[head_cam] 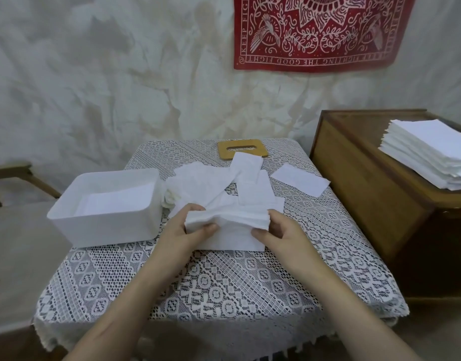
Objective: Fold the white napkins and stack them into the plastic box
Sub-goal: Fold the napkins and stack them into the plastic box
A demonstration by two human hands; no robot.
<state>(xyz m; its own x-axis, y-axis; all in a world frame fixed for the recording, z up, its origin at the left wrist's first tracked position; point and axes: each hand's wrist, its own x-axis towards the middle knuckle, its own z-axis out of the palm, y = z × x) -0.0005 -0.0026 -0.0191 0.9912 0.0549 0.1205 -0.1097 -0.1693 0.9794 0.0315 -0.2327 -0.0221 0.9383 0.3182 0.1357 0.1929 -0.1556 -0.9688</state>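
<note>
1. Both hands are clamped on one white napkin point(226, 221): the left hand point(190, 225) pinches its left end and the right hand point(276, 230) its right end, just above the counter point(224, 282).
2. It looks bunched in the middle, so I'd square the edges before creasing.
3. The plastic box point(104, 230) sits just to the left with folded napkins point(114, 201) inside; lay this one flat on them.

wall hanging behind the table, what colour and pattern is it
Red wall hanging with white ornamental birds, leaves and lettering; head view.
</note>
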